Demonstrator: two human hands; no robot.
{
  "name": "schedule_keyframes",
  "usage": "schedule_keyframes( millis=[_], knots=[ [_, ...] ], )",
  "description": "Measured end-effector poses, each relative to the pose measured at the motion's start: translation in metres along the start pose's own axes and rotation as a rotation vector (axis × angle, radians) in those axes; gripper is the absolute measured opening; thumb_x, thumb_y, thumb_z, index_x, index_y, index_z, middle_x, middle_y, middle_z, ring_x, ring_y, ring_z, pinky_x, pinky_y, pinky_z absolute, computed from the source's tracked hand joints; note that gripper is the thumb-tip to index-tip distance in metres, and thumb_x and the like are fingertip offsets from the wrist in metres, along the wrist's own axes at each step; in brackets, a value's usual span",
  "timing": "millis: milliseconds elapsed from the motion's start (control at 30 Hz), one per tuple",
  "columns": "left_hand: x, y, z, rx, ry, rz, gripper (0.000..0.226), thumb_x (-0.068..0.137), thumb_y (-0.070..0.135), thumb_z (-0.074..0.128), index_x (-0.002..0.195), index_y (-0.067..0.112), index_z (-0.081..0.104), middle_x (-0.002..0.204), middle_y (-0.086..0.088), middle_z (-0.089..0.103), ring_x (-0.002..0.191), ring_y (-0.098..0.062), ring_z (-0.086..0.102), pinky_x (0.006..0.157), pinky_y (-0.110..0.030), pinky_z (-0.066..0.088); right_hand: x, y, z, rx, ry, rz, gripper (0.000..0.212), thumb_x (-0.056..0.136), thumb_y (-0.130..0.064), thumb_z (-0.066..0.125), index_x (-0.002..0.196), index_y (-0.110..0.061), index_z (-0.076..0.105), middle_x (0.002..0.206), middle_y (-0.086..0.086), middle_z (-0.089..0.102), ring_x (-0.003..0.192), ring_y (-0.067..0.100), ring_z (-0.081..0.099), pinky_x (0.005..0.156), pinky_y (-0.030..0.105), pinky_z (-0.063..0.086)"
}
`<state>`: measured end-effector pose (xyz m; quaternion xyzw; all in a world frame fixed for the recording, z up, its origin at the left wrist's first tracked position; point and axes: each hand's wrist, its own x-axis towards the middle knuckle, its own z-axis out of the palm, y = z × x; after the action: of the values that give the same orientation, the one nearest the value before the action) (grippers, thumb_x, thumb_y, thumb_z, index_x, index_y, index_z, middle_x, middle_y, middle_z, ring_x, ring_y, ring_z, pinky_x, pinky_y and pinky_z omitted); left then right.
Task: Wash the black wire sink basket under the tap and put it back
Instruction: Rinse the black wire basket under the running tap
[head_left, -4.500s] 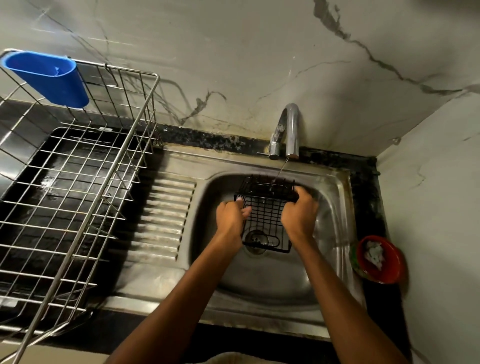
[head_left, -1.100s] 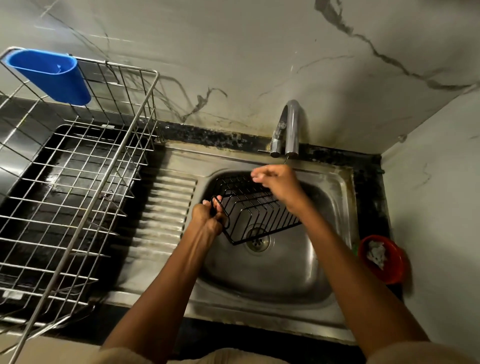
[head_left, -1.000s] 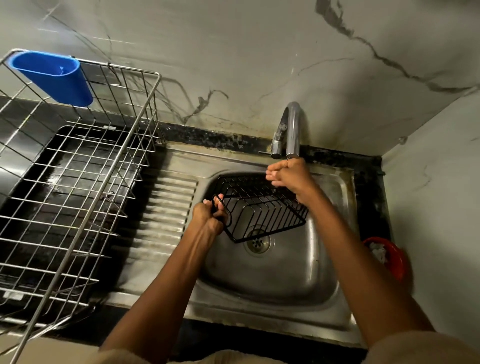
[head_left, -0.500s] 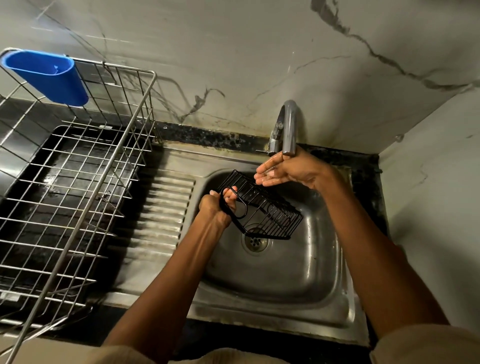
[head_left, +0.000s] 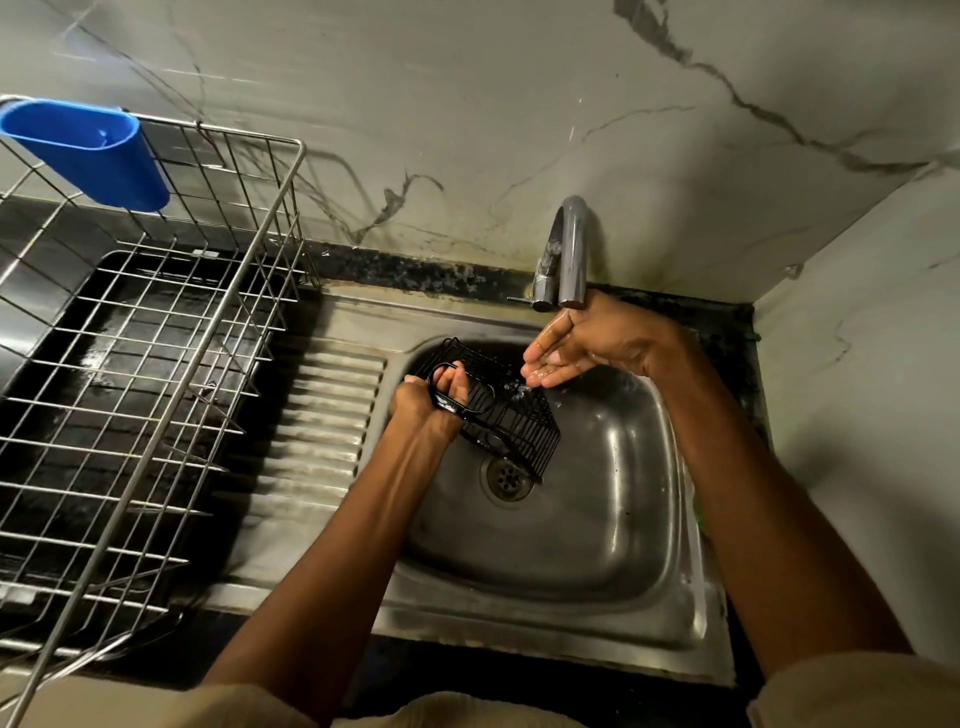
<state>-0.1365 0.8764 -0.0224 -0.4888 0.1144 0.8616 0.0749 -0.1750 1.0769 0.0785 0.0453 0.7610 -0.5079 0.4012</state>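
The black wire sink basket (head_left: 511, 421) hangs tilted over the steel sink bowl (head_left: 597, 530), above the drain (head_left: 506, 475). My left hand (head_left: 431, 402) grips it by a loop at its left end. My right hand (head_left: 576, 345) is cupped and wet under the spout of the grey tap (head_left: 569, 254), fingers fairly straight, palm up, just above the basket's far right corner and holding nothing. Water splashes onto the wires below my fingertips.
A steel wire dish rack (head_left: 140, 364) fills the counter at left, with a blue plastic cup (head_left: 88, 150) hung on its back rim. The ribbed drainboard (head_left: 317, 431) lies between rack and bowl. Marble walls close the back and right.
My right hand let go of the basket's far edge and moved up under the spout, palm open. My left hand turned the basket more on edge and lowered it slightly.
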Motion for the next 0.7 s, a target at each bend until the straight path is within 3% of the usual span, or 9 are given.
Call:
schedule_keyframes(
  millis=[100, 200, 333, 400, 533, 700],
  knots=[
    [-0.002, 0.000, 0.001, 0.015, -0.005, 0.000, 0.061, 0.111, 0.044, 0.020, 0.077, 0.002, 0.047, 0.075, -0.014, 0.056, 0.037, -0.021, 0.061, 0.033, -0.031, 0.052, -0.001, -0.001, 0.000, -0.042, 0.012, 0.029, 0.033, 0.085, 0.026, 0.041, 0.103, 0.014, 0.066, 0.101, 0.030, 0.071, 0.093, 0.036, 0.073, 0.083, 0.041, 0.061],
    [-0.005, 0.000, 0.000, 0.007, -0.007, 0.010, 0.060, 0.111, 0.043, 0.021, 0.078, 0.001, 0.048, 0.049, -0.013, 0.057, 0.063, -0.024, 0.062, 0.037, -0.034, 0.054, 0.000, -0.001, 0.001, -0.071, 0.032, 0.060, 0.035, 0.086, 0.027, 0.038, 0.105, 0.015, 0.065, 0.102, 0.031, 0.070, 0.095, 0.037, 0.072, 0.081, 0.039, 0.061],
    [-0.006, 0.000, 0.000, 0.010, -0.005, 0.014, 0.059, 0.111, 0.043, 0.022, 0.079, 0.001, 0.049, 0.045, -0.012, 0.058, 0.042, -0.023, 0.066, 0.041, -0.034, 0.055, 0.002, -0.003, 0.002, -0.085, 0.031, 0.072, 0.034, 0.086, 0.026, 0.039, 0.104, 0.013, 0.066, 0.101, 0.029, 0.070, 0.095, 0.036, 0.073, 0.084, 0.041, 0.060],
    [-0.007, -0.001, 0.001, 0.027, -0.012, 0.008, 0.059, 0.111, 0.043, 0.023, 0.079, 0.001, 0.050, 0.049, -0.012, 0.059, 0.043, -0.024, 0.066, 0.043, -0.034, 0.056, 0.003, -0.003, 0.002, -0.075, 0.033, 0.065, 0.033, 0.086, 0.026, 0.041, 0.101, 0.012, 0.067, 0.100, 0.028, 0.071, 0.093, 0.034, 0.074, 0.085, 0.041, 0.060],
    [-0.009, -0.007, 0.002, 0.061, -0.035, -0.016, 0.058, 0.111, 0.040, 0.025, 0.078, 0.000, 0.051, 0.056, -0.013, 0.061, 0.070, -0.023, 0.062, 0.056, -0.036, 0.060, 0.005, -0.002, 0.002, -0.066, 0.043, 0.052, 0.033, 0.086, 0.025, 0.043, 0.103, 0.011, 0.067, 0.101, 0.027, 0.072, 0.092, 0.032, 0.074, 0.086, 0.040, 0.060],
    [-0.012, -0.014, 0.000, 0.169, -0.033, -0.037, 0.059, 0.111, 0.041, 0.026, 0.079, 0.001, 0.053, 0.082, -0.013, 0.060, 0.066, -0.022, 0.065, 0.041, -0.028, 0.056, 0.004, -0.001, 0.003, -0.041, 0.062, 0.035, 0.034, 0.085, 0.026, 0.044, 0.106, 0.011, 0.066, 0.104, 0.026, 0.072, 0.094, 0.030, 0.074, 0.085, 0.037, 0.061]
  ],
)
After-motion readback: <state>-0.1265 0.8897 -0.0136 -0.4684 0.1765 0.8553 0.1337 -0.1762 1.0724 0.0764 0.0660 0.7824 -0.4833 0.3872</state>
